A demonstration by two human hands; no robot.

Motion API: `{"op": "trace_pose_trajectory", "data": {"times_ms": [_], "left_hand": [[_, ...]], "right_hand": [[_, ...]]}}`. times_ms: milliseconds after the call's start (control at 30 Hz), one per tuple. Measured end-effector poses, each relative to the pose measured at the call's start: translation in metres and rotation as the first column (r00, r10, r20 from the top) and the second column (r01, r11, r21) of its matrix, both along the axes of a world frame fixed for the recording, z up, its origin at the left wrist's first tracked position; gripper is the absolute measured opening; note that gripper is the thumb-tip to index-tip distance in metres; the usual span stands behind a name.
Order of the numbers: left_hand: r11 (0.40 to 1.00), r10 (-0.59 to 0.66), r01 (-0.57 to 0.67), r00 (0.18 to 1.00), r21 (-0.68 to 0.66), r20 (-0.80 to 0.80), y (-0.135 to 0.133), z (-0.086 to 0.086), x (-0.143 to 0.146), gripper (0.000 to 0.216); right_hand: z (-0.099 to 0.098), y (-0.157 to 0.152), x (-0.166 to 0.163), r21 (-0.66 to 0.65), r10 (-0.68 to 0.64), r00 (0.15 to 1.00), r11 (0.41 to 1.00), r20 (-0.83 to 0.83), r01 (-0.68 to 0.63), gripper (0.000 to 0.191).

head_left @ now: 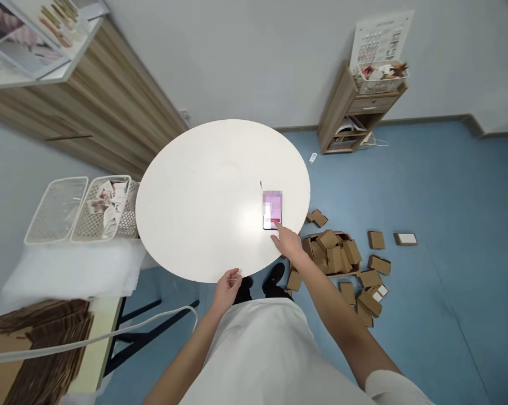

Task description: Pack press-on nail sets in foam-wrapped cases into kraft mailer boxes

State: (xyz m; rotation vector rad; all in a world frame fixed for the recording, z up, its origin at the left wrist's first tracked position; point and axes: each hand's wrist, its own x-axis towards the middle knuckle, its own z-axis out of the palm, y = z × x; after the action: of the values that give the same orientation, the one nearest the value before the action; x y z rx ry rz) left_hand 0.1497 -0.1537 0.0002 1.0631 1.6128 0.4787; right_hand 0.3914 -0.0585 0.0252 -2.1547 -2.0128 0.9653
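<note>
A round white table stands in front of me. A phone with a lit screen lies on its right side. My right hand reaches over the table edge and its index finger touches the phone's lower end; the other fingers are curled under. My left hand rests at the table's near edge with fingers curled loosely on the rim, holding nothing that I can see.
Several small brown cardboard boxes lie scattered on the blue floor at the right. Two white mesh baskets sit to the left, one with paper scraps. A wooden cabinet and a small wooden shelf stand by the wall. Flat cardboard lies at lower left.
</note>
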Motion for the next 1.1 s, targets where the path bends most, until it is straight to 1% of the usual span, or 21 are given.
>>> {"op": "trace_pose_trajectory", "data": {"times_ms": [133, 233, 300, 400, 467, 600, 667, 733, 800, 867, 967, 1100], "left_hand": [[0.999, 0.015, -0.017, 0.998, -0.028, -0.057, -0.016, 0.001, -0.021, 0.048], [0.999, 0.032, -0.035, 0.995, -0.035, -0.091, -0.022, 0.0, -0.036, 0.049], [0.998, 0.039, -0.044, 0.994, -0.038, -0.104, -0.021, 0.0, -0.046, 0.049], [0.999, 0.031, -0.034, 0.995, -0.029, -0.095, -0.014, 0.003, -0.059, 0.047], [1.0, 0.013, -0.014, 0.996, -0.014, -0.085, -0.007, 0.006, -0.07, 0.046], [0.999, -0.012, 0.015, 0.997, 0.048, -0.07, 0.011, 0.009, -0.101, 0.044], [0.995, -0.023, 0.028, 0.998, 0.097, -0.056, 0.021, 0.01, -0.123, 0.042], [0.989, -0.037, 0.044, 0.998, 0.139, -0.047, 0.032, 0.011, -0.149, 0.041], [0.986, -0.016, 0.021, 0.999, 0.163, -0.036, 0.044, 0.011, -0.179, 0.04], [0.986, 0.036, -0.033, 0.999, 0.164, -0.017, 0.052, 0.013, -0.207, 0.041], [0.983, 0.12, -0.127, 0.991, 0.13, 0.058, 0.054, 0.017, -0.243, 0.043], [0.968, 0.21, -0.226, 0.967, 0.108, 0.142, 0.047, 0.021, -0.27, 0.045]], "right_hand": [[-0.01, 0.024, -0.013, -0.046, 0.056, 0.994, 0.998, 0.097, -0.051, 0.053], [-0.018, 0.034, -0.021, -0.061, 0.059, 0.99, 0.997, 0.128, -0.051, 0.053], [-0.022, 0.039, -0.027, -0.073, 0.051, 0.988, 0.997, 0.148, -0.04, 0.052], [-0.022, 0.044, -0.033, -0.074, 0.002, 0.984, 0.997, 0.177, 0.012, 0.05], [-0.019, 0.042, -0.037, -0.044, -0.053, 0.982, 0.997, 0.182, 0.062, 0.049], [-0.007, 0.022, -0.055, 0.061, -0.164, 0.977, 0.986, 0.136, 0.157, 0.046], [-0.004, 0.006, -0.074, 0.108, -0.215, 0.973, 0.973, 0.08, 0.206, 0.046], [-0.004, -0.009, -0.098, 0.121, -0.254, 0.967, 0.96, -0.013, 0.254, 0.047], [-0.006, -0.021, -0.128, 0.132, -0.238, 0.962, 0.958, -0.132, 0.255, 0.05], [-0.005, -0.028, -0.16, 0.13, -0.168, 0.964, 0.972, -0.207, 0.197, 0.051], [0.001, -0.028, -0.207, 0.108, -0.047, 0.968, 0.991, -0.245, 0.076, 0.05], [0.016, -0.014, -0.257, 0.099, 0.11, 0.968, 0.991, -0.223, -0.09, 0.046]]}}
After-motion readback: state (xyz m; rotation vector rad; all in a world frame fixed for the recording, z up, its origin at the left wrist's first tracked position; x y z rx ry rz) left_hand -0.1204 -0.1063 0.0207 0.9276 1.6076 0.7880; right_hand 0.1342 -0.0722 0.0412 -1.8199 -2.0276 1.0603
